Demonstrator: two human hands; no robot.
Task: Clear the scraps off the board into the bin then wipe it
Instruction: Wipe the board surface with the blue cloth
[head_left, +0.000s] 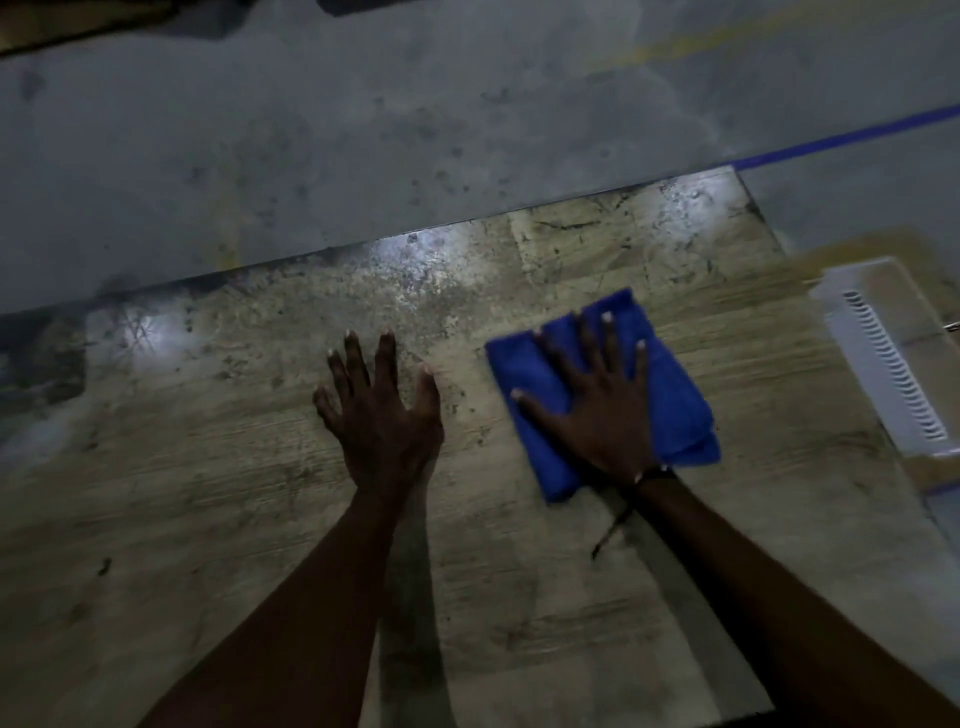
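Board (519, 597), broad and worn, pale wood grain marked with dark scratches and stains, lying flat on grey concrete floor (363, 130) and filling most of the lower view. Glare patches along its far edge at left and middle. Dim light overall. No loose scraps plainly visible on the surface, only ingrained specks and smears.

Left hand (382, 410) flat on the bare board left of centre, palm down, fingers straight and spread, holding nothing, forearm running back toward the bottom edge. Shadow of that arm just to its right.

Blue cloth (675, 410), folded into a rough rectangle, lying on the board right of centre, near but apart from the left hand. Right hand (597, 410) pressed palm down on top of it, fingers straight and splayed wide, not curled round the fabric, thumb reaching off toward the cloth's left edge. Dark band at the right wrist, thin dark cord (613, 530) trailing from it across the board. Hands apart, side by side, both flattened.

White slotted object (883, 358) at the far right, tilted, just past the board's right edge; hard to say what it is, blurred. Blue stripe (852, 136) on the floor at upper right, running up toward the frame's edge.
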